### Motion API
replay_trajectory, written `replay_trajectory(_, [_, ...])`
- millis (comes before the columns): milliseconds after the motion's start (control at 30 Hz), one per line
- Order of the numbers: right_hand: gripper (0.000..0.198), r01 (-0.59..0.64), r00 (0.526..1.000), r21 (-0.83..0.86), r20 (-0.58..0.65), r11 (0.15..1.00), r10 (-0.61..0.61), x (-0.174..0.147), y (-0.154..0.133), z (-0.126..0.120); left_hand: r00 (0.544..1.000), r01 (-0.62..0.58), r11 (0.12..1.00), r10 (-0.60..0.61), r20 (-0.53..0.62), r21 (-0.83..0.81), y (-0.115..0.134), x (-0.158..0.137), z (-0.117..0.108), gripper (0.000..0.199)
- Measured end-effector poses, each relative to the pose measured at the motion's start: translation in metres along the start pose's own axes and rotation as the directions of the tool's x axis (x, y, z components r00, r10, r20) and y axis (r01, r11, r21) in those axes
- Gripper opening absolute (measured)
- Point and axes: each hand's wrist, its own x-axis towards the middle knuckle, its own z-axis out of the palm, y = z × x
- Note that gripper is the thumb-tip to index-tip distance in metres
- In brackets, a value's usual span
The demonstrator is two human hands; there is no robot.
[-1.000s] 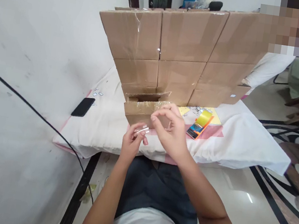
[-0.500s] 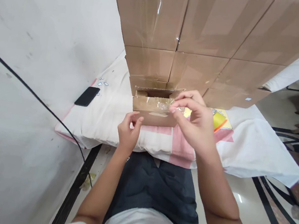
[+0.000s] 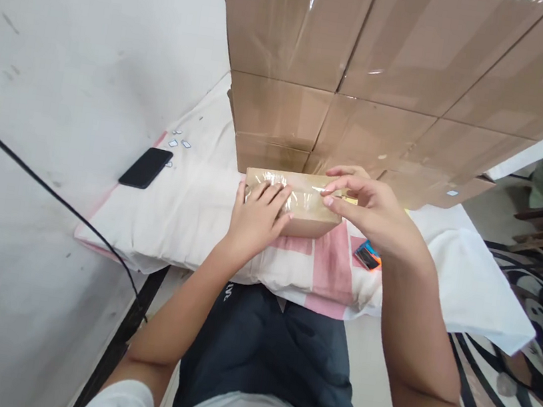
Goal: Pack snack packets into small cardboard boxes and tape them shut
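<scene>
A small cardboard box (image 3: 306, 225) sits on the cloth-covered surface in front of me, its top flaps down and shiny clear packing tape (image 3: 302, 202) across them. My left hand (image 3: 263, 212) lies on the box's left part, fingers stretched over the taped top. At the right end of the top, my right hand (image 3: 357, 199) has thumb and fingertips closed at the edge of the tape. Beneath the right forearm lies a small blue, black and orange object (image 3: 368, 255), partly hidden.
Stacked cardboard boxes (image 3: 395, 46) rise like a wall just behind the small box. A black phone (image 3: 146, 168) and several small paper bits (image 3: 179, 143) lie to the left. A black cable (image 3: 51, 193) runs along the white wall (image 3: 60, 52).
The box's raised flap has gone down and its top is closed. My left hand has moved from the front edge onto the top. A blue and orange object now shows under my right forearm.
</scene>
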Motion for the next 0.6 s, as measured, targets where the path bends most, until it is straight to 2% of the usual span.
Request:
replay_trajectory(133, [0.025, -0.011, 0.994, 0.081, 0.112, 0.997, 0.002, 0.003, -0.011, -0.006, 1.0, -0.024, 0.999, 0.025, -0.008, 0.027, -0.006, 0.002, 0.011, 0.059])
replay_trajectory(233, [0.022, -0.038, 0.993, 0.121, 0.119, 0.992, 0.024, 0.014, -0.007, -0.006, 1.0, -0.021, 1.0, 0.021, -0.008, 0.009, -0.009, 0.007, 0.015, 0.058])
replay_trajectory(333, [0.017, -0.053, 0.997, 0.005, 0.054, 0.999, 0.052, 0.042, 0.015, 0.004, 0.999, -0.02, 1.0, 0.02, -0.026, -0.005, -0.011, 0.006, 0.017, 0.058])
replay_trajectory(467, [0.009, -0.117, 0.991, -0.168, 0.048, 0.979, 0.127, 0.079, 0.054, 0.024, 0.999, -0.026, 1.0, 0.026, -0.044, 0.002, -0.012, 0.003, 0.018, 0.063])
replay_trajectory(600, [0.007, -0.162, 0.986, -0.2, 0.013, 0.966, 0.167, 0.093, 0.073, 0.035, 0.998, -0.015, 1.0, 0.016, -0.067, 0.004, -0.013, 0.001, 0.02, 0.075])
